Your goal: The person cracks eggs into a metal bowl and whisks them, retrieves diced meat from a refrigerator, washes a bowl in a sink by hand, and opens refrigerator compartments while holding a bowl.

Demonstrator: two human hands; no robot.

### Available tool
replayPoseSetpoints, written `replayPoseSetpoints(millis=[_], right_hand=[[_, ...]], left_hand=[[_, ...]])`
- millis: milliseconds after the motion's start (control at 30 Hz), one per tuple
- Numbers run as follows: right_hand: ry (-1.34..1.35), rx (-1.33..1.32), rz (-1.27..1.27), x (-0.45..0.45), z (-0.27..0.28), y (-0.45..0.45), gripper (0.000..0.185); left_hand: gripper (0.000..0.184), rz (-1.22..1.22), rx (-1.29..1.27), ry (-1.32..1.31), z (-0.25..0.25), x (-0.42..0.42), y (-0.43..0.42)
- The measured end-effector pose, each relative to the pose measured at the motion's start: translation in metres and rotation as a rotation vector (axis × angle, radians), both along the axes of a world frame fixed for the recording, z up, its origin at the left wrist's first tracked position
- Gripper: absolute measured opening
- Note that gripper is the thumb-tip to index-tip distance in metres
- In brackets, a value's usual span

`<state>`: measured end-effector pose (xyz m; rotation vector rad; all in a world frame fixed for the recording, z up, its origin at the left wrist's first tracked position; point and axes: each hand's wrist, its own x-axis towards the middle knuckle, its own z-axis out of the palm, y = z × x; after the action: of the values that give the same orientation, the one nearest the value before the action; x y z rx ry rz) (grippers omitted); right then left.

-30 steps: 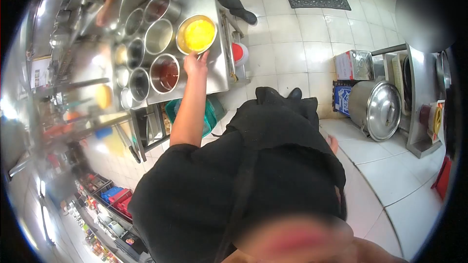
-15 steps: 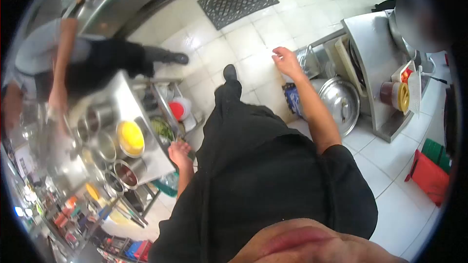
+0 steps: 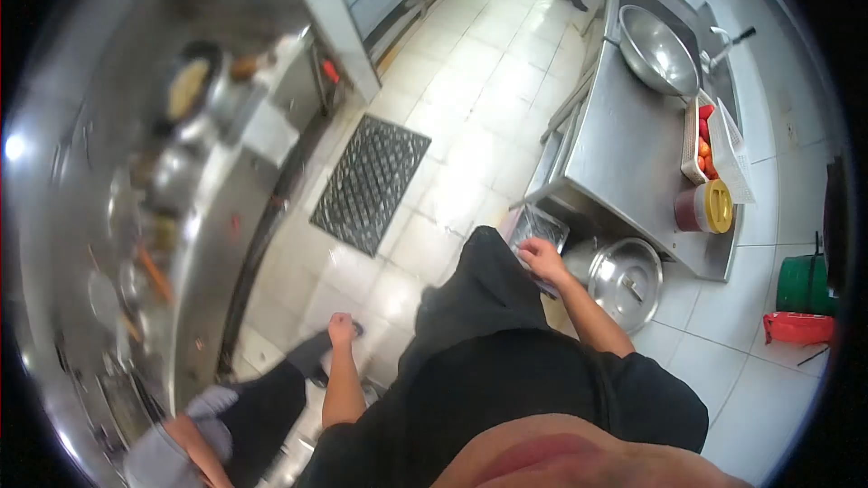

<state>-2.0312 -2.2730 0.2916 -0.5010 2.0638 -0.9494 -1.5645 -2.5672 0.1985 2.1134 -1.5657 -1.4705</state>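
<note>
- Since half a second ago the wearer has swung round: the row of metal pots has gone from view, and the sink table now shows in full.
- The left hand (image 3: pixel 341 329) hangs out over the floor, fingers partly curled; I see nothing in it, but can't tell how tightly it is folded.
- The right hand (image 3: pixel 542 260) is loosely bent, thumb and fingers not closed together, apparently with nothing in its grasp.
- Both arms seem held out for balance, as in walking.
- Nearest the right hand is a metal tin (image 3: pixel 548 226), just ahead; I can't tell whether they touch.
- Beside that hand, to its right, stands a big pot with a shiny lid (image 3: pixel 627 287), probably tucked low to save floor room.
- Ahead and right of the right hand runs the steel table (image 3: pixel 615 158), with a yellow-capped tub (image 3: pixel 693 210), a white basket (image 3: pixel 689 143) of red and orange produce, and a wide bowl (image 3: pixel 658 50) by the sink, likely kept close for washing.
- Ahead of the left hand lies a black mat (image 3: pixel 371 183), presumably against slipping.
- Left of and behind that hand, a co-worker (image 3: pixel 262 416) faces the stove (image 3: pixel 217 244).
</note>
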Motion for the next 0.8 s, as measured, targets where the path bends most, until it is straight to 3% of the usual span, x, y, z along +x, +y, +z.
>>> replayPoseSetpoints(millis=[33,133,233,267,333,400,567,700,800], right_hand=[[-0.045,0.019,-0.066,-0.020,0.001,-0.011,0.025],[0.163,-0.181,-0.112,-0.072,-0.021,-0.052,0.019],[0.019,-0.186,-0.146,-0.137,-0.022,-0.124,0.021],[0.178,-0.265,-0.064,-0.162,-0.020,-0.149,0.021],[0.039,-0.358,-0.102,-0.211,0.015,-0.201,0.023],[0.086,-0.388,-0.065,-0.269,0.026,-0.253,0.022],[0.136,-0.506,-0.052,-0.395,0.069,-0.358,0.022],[0.271,-0.478,-0.085,-0.484,0.059,-0.417,0.022],[0.480,-0.305,-0.059,-0.536,0.032,-0.429,0.020]], left_hand=[[0.013,0.049,0.001,0.099,0.010,-0.032,-0.032],[0.011,-0.029,-0.081,0.151,0.017,-0.121,-0.118],[0.012,-0.036,-0.104,0.188,0.034,-0.207,-0.168],[0.012,-0.026,-0.093,0.188,0.040,-0.223,-0.169],[0.013,-0.127,0.025,0.146,0.028,-0.261,-0.184],[0.013,-0.240,0.074,0.100,0.022,-0.300,-0.198],[0.019,-0.244,0.229,0.101,-0.004,-0.362,-0.227],[0.022,-0.692,0.198,-0.106,-0.027,-0.413,-0.284],[0.024,-1.174,-0.029,-0.261,-0.044,-0.476,-0.352]])
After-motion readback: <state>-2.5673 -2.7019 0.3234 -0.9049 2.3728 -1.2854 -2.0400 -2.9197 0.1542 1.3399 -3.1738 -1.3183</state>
